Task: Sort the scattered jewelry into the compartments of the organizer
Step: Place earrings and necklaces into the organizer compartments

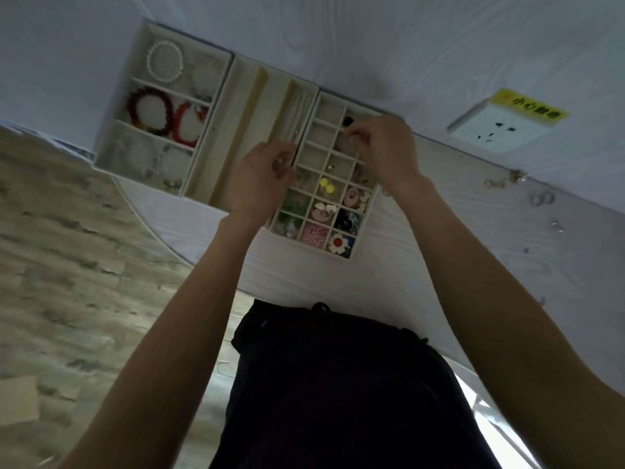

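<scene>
Organizer sits on the white table against the wall; its small-grid tray is part-filled, with bracelets in the left tray. Right hand is over the upper cells, fingertips pinched together, held item too small to tell. Left hand is curled at the grid's left edge, grip unclear; loose jewelry lies well to the right.

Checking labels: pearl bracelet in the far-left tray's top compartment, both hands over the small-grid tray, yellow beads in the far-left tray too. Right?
Not quite. The head view shows the yellow beads in the small-grid tray, near the left hand and right hand. The pearl bracelet is as stated.
</scene>
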Demonstrator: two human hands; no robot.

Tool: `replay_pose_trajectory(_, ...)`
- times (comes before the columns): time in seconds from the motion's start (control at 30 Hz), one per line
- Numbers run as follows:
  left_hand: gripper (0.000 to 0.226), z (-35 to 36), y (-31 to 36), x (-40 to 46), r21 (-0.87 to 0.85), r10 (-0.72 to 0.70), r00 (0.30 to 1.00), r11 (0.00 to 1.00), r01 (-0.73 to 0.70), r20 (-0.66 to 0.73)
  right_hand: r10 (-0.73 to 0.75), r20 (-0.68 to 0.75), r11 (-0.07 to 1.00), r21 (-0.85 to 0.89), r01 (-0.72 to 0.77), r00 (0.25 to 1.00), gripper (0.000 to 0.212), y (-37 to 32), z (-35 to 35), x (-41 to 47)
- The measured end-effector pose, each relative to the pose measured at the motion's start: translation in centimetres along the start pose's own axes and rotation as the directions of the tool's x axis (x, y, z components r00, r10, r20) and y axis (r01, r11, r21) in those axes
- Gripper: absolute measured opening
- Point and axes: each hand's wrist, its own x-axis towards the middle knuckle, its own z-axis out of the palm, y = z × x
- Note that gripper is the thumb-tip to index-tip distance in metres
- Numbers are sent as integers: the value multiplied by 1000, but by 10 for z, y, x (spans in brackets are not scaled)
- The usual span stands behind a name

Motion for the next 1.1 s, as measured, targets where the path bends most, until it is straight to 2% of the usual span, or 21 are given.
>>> replay_pose_trajectory(0.07, 35, 0, -1, 0, -13, 7, 1000, 1000, -7, 4, 4, -76, 1000, -21, -6, 997, 20, 8, -2, 1)
replay_pose_trajectory(0.13, 34, 1, -2, -1, -13, 21, 1000, 1000, -21, -5, 24, -86, 997, -72, -31, 996, 18, 12, -2, 1)
replay_pose_trajectory(0.47, 32, 2, 2, -2, 37, 49, 998, 998, -47, -33, -9, 110, 994, -107, 21, 994, 18, 1, 11, 14)
replay_pose_trajectory(0.57, 32, 3, 1, -2, 38, 52, 998, 998, -50, -46, 15, 73, 989, -149, -4, 997, 17, 1, 10, 13)
replay_pose_trajectory(0.73, 32, 4, 1, -2, 36, 54, 997, 998, -52, -55, 21, -3, 997, -77, -21, 1000, 21, -2, 5, 6)
replay_pose_trajectory(0.97, 32, 4, 0, -3, 46, 33, 999, 998, -31, -43, -27, 158, 992, -116, 45, 987, 25, -8, 10, 3)
replay_pose_trajectory(1.1, 33, 4, 1, -3, 41, 32, 999, 999, -30, -40, -2, 180, 992, -127, 25, 984, 25, -7, 12, 7)
